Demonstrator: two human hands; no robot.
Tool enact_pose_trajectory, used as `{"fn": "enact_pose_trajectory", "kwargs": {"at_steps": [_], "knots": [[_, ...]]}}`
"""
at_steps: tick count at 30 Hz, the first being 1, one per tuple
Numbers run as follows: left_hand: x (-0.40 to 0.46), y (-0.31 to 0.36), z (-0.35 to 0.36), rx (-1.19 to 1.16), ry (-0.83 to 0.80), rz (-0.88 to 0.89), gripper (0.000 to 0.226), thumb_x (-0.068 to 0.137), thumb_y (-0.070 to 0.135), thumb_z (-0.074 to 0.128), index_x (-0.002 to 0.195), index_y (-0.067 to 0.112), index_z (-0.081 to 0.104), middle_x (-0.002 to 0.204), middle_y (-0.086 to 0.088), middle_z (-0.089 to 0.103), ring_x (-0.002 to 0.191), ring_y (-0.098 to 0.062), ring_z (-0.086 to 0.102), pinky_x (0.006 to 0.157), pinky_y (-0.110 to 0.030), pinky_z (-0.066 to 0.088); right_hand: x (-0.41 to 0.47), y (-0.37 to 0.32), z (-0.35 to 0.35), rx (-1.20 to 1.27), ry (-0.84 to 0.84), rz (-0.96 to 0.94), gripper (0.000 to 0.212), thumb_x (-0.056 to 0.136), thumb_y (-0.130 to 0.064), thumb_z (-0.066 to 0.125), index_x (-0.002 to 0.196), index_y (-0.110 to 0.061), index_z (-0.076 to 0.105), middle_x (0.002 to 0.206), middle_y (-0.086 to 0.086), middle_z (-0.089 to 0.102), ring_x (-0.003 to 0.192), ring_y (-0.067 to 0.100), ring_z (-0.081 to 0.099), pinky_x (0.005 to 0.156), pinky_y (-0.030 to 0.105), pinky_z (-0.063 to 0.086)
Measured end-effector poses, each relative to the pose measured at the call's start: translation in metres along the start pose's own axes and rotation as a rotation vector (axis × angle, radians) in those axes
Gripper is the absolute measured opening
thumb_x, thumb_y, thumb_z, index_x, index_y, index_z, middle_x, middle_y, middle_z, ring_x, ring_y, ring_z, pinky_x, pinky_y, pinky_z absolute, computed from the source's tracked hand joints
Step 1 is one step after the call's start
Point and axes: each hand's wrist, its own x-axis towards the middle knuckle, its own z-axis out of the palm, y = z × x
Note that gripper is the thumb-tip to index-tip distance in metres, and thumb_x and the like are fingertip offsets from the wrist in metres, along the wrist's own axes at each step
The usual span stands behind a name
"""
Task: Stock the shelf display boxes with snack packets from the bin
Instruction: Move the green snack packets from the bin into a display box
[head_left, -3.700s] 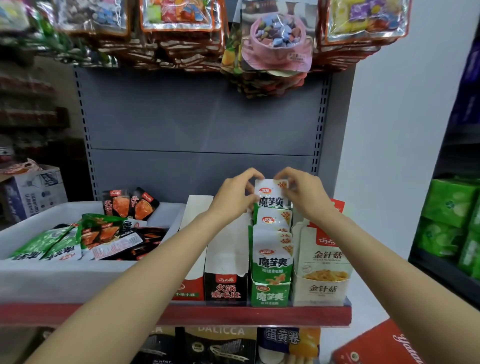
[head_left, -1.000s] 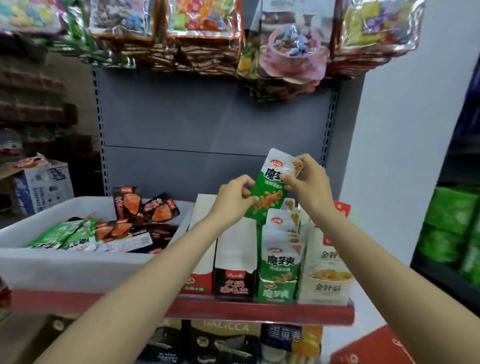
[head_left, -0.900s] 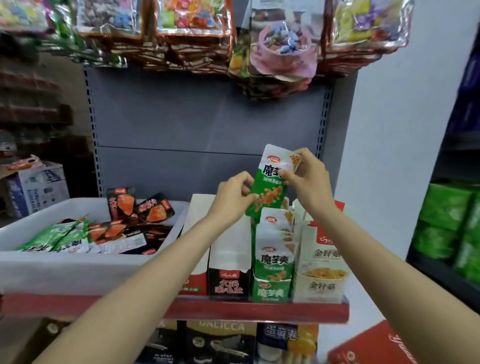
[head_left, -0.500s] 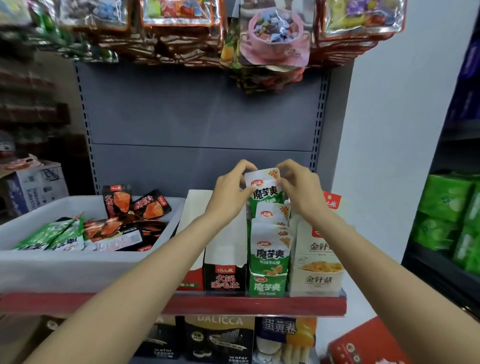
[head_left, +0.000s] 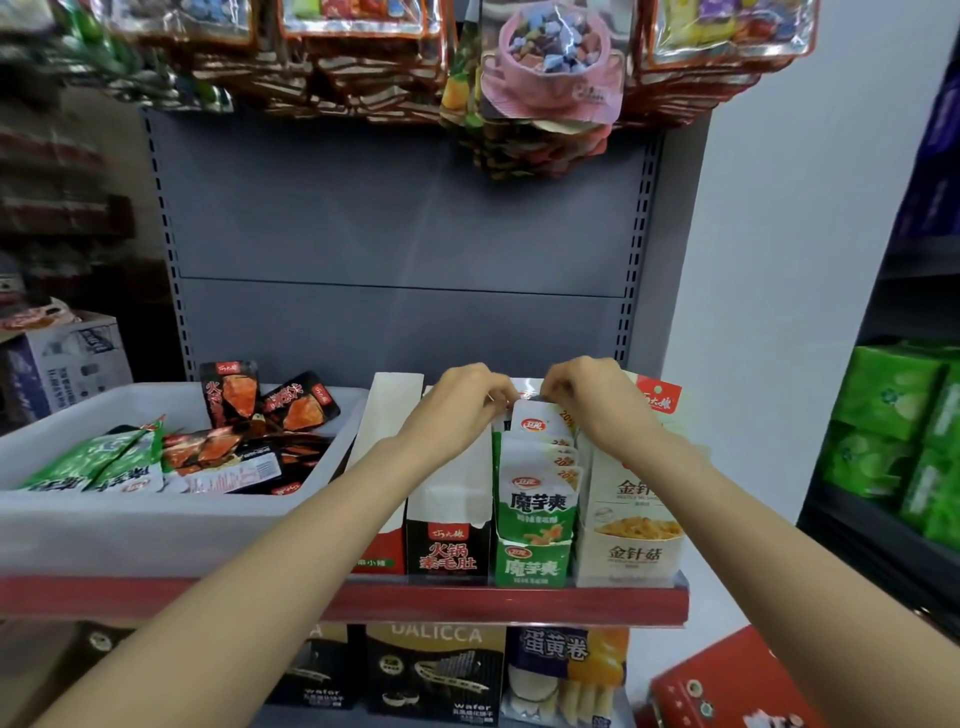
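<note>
A green display box (head_left: 530, 566) stands on the red-edged shelf (head_left: 467, 603), filled with a row of green-and-white snack packets (head_left: 537, 499). My left hand (head_left: 457, 410) and my right hand (head_left: 587, 395) meet over the back of that row. Both pinch the top edge of the rearmost green-and-white packet (head_left: 535, 423), which sits low in the box. The white bin (head_left: 130, 525) to the left holds green packets (head_left: 88, 465) and black-and-orange packets (head_left: 249, 405).
A black display box (head_left: 449, 551) and a red-and-white box (head_left: 379, 545) stand left of the green one, a beige box (head_left: 634, 540) right of it. Hanging snack bags (head_left: 550, 67) crowd overhead. Wafer boxes (head_left: 431, 670) fill the shelf below. Green packs (head_left: 893, 415) sit at right.
The green-and-white packet, held up tilted above the box a second ago, has come down upright into the back of the row. Both hands lowered with it and stay on its top edge.
</note>
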Motion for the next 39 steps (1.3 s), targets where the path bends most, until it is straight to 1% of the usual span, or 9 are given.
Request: {"fn": "enact_pose_trajectory", "kwargs": {"at_steps": [4,9,18,20,24,30,33,35,39], "knots": [[-0.002,-0.001,-0.005,-0.061,0.053,-0.031,0.017,0.091,0.009,0.057,0.101,0.018,0.067,0.097,0.002,0.064,0.088,-0.012,0.058,0.083,-0.034,0.052,0.004,-0.007,-0.006,0.117,-0.015,0.043,0.015,0.091,-0.012,0.056,0.097,-0.015,0.070,0.094,0.002,0.069,0.086,0.020,0.064,0.077,0.038,0.055],[-0.013,-0.012,-0.028,-0.104,0.129,-0.101,0.020,0.091,0.016,0.058,0.111,0.018,0.062,0.103,0.004,0.063,0.090,-0.007,0.058,0.081,-0.020,0.044,0.008,-0.042,-0.007,0.092,0.100,-0.060,0.020,0.092,-0.019,0.055,0.108,-0.016,0.066,0.106,0.003,0.063,0.100,0.021,0.057,0.083,0.039,0.050],[-0.091,-0.115,-0.101,0.059,0.162,-0.470,0.010,0.088,0.013,0.060,0.096,0.017,0.063,0.087,0.001,0.066,0.083,-0.016,0.059,0.075,-0.027,0.043,0.034,-0.153,0.069,0.292,-0.128,-0.178,0.029,0.092,-0.019,0.053,0.120,-0.012,0.058,0.114,0.009,0.060,0.105,0.025,0.057,0.086,0.038,0.048],[-0.110,-0.146,-0.121,0.121,0.145,-0.609,0.015,0.088,0.014,0.060,0.103,0.012,0.062,0.088,-0.003,0.066,0.089,-0.023,0.061,0.077,-0.029,0.044,0.043,-0.180,0.092,0.335,-0.187,-0.185,0.033,0.091,-0.020,0.055,0.123,-0.010,0.055,0.115,0.012,0.060,0.107,0.028,0.056,0.088,0.038,0.047],[-0.132,-0.196,-0.153,0.243,0.099,-0.801,0.026,0.091,0.016,0.056,0.112,0.001,0.056,0.113,-0.018,0.062,0.106,-0.033,0.057,0.086,-0.036,0.044,0.061,-0.225,0.130,0.434,-0.355,-0.223,0.054,0.087,-0.023,0.064,0.135,-0.009,0.044,0.131,0.012,0.052,0.122,0.028,0.048,0.099,0.033,0.038],[-0.136,-0.222,-0.166,0.382,-0.223,-0.992,0.043,0.095,0.030,0.052,0.122,-0.003,0.051,0.128,-0.018,0.053,0.116,-0.033,0.051,0.088,-0.032,0.041,0.078,-0.257,0.164,0.348,-0.647,-0.317,0.084,0.085,-0.037,0.066,0.150,-0.015,0.018,0.153,0.009,0.027,0.139,0.025,0.029,0.111,0.032,0.026],[-0.134,-0.230,-0.166,0.435,-0.280,-1.002,0.041,0.092,0.031,0.058,0.118,0.000,0.055,0.122,-0.015,0.059,0.112,-0.030,0.056,0.087,-0.032,0.043,0.085,-0.260,0.179,0.176,-0.771,-0.324,0.085,0.085,-0.049,0.061,0.150,-0.022,0.015,0.155,0.007,0.025,0.140,0.027,0.028,0.113,0.038,0.027],[-0.134,-0.236,-0.165,0.453,-0.225,-0.966,0.039,0.085,0.025,0.067,0.114,0.000,0.058,0.116,-0.015,0.063,0.108,-0.030,0.058,0.085,-0.033,0.045,0.087,-0.261,0.183,0.096,-0.814,-0.341,0.081,0.087,-0.051,0.056,0.151,-0.021,0.015,0.155,0.007,0.024,0.140,0.027,0.028,0.113,0.036,0.027],[-0.132,-0.241,-0.161,0.331,-0.147,-0.829,0.032,0.082,0.006,0.068,0.114,0.003,0.063,0.113,-0.012,0.067,0.106,-0.026,0.061,0.093,-0.033,0.048,0.090,-0.260,0.185,0.124,-0.830,-0.321,0.081,0.088,-0.049,0.057,0.150,-0.018,0.017,0.153,0.006,0.028,0.138,0.026,0.031,0.111,0.035,0.029]]}}
